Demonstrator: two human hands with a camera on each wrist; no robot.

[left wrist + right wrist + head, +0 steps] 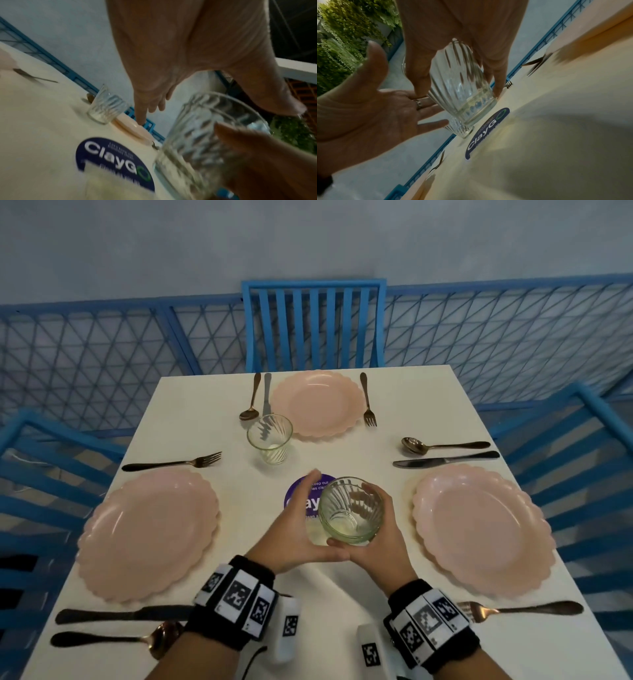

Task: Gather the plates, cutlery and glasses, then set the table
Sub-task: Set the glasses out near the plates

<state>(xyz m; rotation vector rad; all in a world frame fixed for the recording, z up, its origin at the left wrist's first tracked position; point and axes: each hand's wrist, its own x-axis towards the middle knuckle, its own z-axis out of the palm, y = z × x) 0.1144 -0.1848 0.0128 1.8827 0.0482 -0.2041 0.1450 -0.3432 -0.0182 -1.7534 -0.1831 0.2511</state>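
Note:
My right hand grips a ribbed clear glass tilted just above the purple round sticker at the table's middle; the right wrist view shows my fingers wrapped round the glass. My left hand stays open beside it on the left, fingers straight, thumb near the rim. A second ribbed glass stands upright by the far pink plate. Two more pink scalloped plates lie at the left and right, each flanked by dark cutlery.
On the white table, a fork, knife and spoon lie by the left plate. Blue chairs stand at the far side, left and right. A blue lattice fence runs behind.

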